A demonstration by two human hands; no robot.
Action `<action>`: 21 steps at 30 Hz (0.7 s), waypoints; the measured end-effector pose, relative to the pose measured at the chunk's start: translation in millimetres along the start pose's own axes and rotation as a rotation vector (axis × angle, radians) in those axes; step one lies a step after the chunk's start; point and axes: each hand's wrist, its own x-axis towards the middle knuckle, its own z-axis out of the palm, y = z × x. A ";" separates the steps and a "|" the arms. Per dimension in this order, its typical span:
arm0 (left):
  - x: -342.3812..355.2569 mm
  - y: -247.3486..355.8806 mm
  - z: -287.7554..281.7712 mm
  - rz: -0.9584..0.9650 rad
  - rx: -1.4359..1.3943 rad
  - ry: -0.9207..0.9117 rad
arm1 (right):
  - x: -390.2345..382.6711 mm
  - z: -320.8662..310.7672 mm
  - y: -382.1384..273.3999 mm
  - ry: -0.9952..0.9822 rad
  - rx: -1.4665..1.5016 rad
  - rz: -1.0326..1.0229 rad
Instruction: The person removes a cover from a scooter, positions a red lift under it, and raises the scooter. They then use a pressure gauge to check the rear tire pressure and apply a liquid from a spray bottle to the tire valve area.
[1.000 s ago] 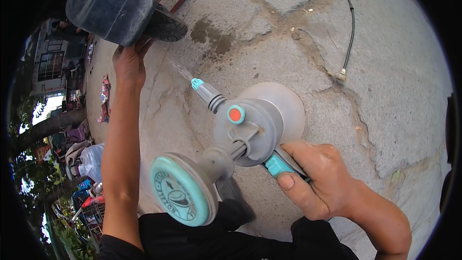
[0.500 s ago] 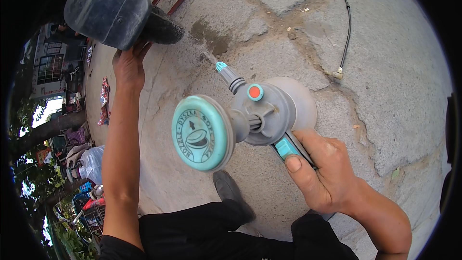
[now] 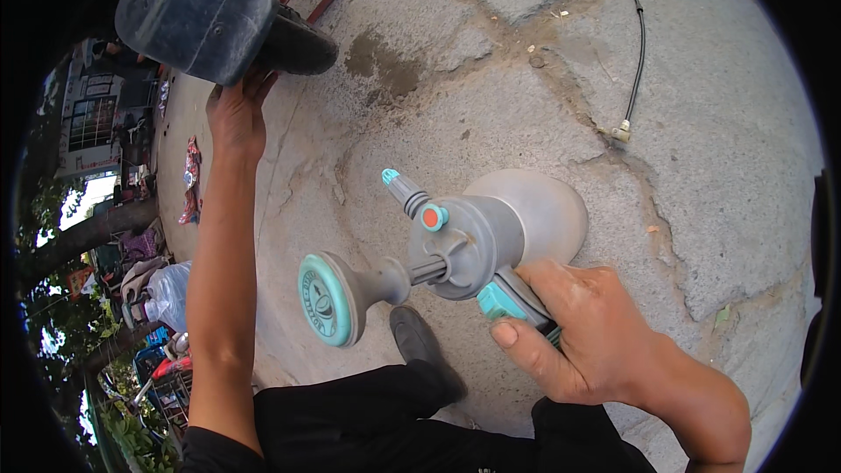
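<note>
A grey pump sprayer (image 3: 477, 245) with turquoise parts tilts over the pavement at the middle, its translucent bottle pointing away to the right. My right hand (image 3: 583, 328) is closed round its handle, the thumb by the turquoise trigger (image 3: 501, 301). The nozzle (image 3: 392, 179) points up and left, and no spray shows from it. At the upper left, my left hand (image 3: 236, 114) grips the lower edge of a black mudguard (image 3: 193, 17) over a tyre (image 3: 302, 42). Some of its fingers are hidden behind the mudguard.
Cracked grey pavement (image 3: 701, 210) lies all around, with a wet patch (image 3: 383, 61) beside the tyre. A black hose (image 3: 641, 52) with a metal end lies at the upper right. A red metal frame (image 3: 328, 0) stands behind the wheel. Bags and assorted goods (image 3: 166, 298) are at the left.
My right hand has drawn the sprayer down and slightly left, turning its pump knob more side-on. The water jet seen at the nozzle earlier has stopped. The left hand stays at the mudguard.
</note>
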 end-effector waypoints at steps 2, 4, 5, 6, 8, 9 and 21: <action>1.8 -0.6 -1.6 -0.003 0.007 -0.004 | 0.0 2.3 -0.9 0.032 0.020 -0.037; 3.7 -3.2 -3.7 -0.021 0.044 -0.009 | 0.2 3.7 -0.5 0.059 0.032 -0.056; 4.0 -3.7 -3.3 -0.014 0.024 -0.006 | 0.4 3.7 0.0 0.069 0.033 -0.057; 2.9 -4.1 -3.4 -0.007 0.004 -0.003 | 0.4 3.6 0.4 0.080 0.035 -0.057; 0.5 -3.1 -2.0 0.004 -0.010 -0.005 | 0.1 3.6 1.7 0.059 0.037 -0.054; -0.8 -3.7 -0.7 0.007 -0.007 -0.011 | -0.2 3.4 2.1 0.049 0.038 -0.052; -8.9 -17.2 -3.2 -0.028 0.061 -0.087 | -2.3 1.5 3.9 -0.012 0.007 -0.011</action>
